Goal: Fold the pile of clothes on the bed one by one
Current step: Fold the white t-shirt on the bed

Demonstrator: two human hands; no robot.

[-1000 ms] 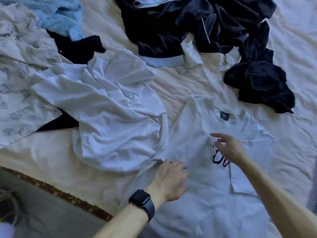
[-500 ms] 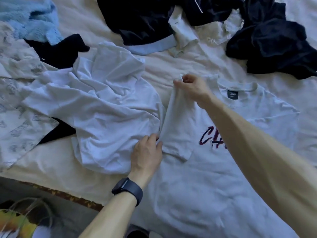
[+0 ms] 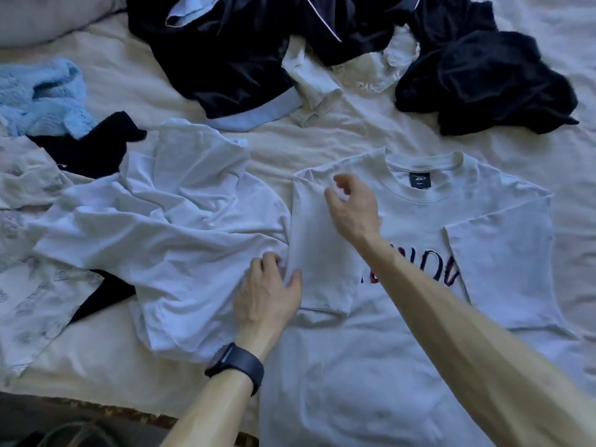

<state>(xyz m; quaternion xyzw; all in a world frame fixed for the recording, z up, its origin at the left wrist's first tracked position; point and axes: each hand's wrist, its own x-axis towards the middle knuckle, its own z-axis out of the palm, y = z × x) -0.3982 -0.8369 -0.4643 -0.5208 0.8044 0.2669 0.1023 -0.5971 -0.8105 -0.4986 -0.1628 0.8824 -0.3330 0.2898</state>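
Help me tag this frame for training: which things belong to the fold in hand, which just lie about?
In hand: printed tee, left hand, right hand.
Lying about: plain white tee, blue knit, dark clothes, patterned cloth.

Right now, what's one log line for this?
step: folding printed T-shirt; left hand: on folded sleeve edge; right hand: empty, above that sleeve

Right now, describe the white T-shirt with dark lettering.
The white cotton-looking crew-neck T-shirt lies flat, front up, on the cream bed sheet, collar away from the camera, a black label inside. Both sleeves are folded inward, partly hiding the dark red lettering. The left hand rests on one folded sleeve; the right hand hovers over the shoulder. A crumpled white shirt touches it.
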